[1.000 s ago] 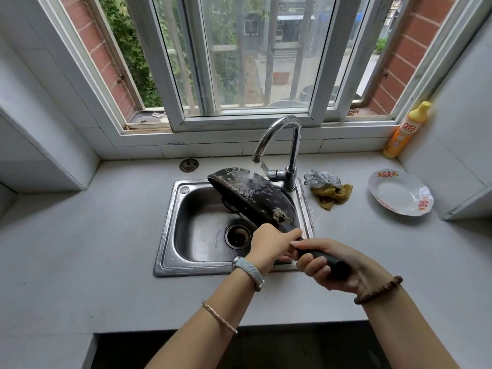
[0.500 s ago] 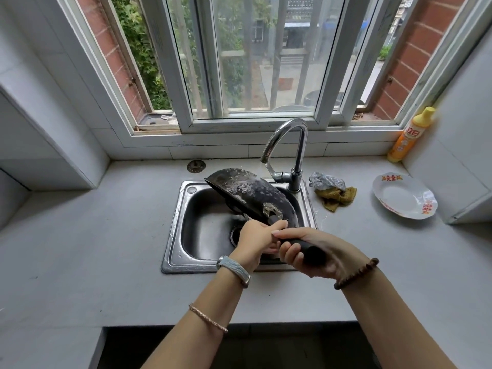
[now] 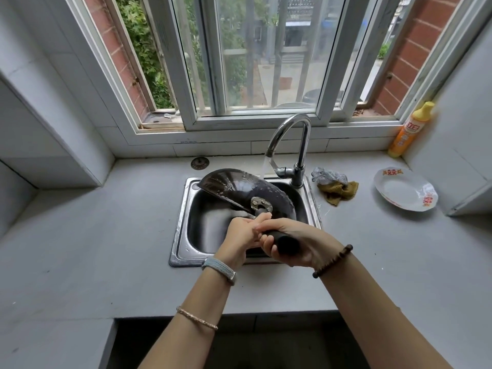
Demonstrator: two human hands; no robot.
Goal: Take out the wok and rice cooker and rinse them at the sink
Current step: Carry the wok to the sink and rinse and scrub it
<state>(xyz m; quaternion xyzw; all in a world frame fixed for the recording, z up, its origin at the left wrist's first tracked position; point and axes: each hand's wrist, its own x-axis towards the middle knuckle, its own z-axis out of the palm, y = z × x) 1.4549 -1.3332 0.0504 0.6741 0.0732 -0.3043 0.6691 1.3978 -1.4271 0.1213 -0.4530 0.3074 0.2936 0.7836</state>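
Observation:
A black wok (image 3: 239,189) is tilted on its side over the steel sink (image 3: 181,241), its wet underside facing me. Water runs from the curved tap (image 3: 290,134) onto the wok's upper back. My left hand (image 3: 239,238) grips the wok handle close to the bowl. My right hand (image 3: 295,241) grips the black handle (image 3: 286,243) further out, its end showing between the fingers. No rice cooker is in view.
A steel scourer (image 3: 328,175) and a yellow cloth (image 3: 338,191) lie right of the tap. A white plate (image 3: 404,189) sits further right, a yellow detergent bottle (image 3: 410,129) stands in the corner. A sink strainer (image 3: 199,163) lies behind the sink. The window ledge runs along the back.
The wok has turned and shifted back under the tap, and the water now falls on its upper back. Both hands have moved forward over the sink's front edge, still on the handle.

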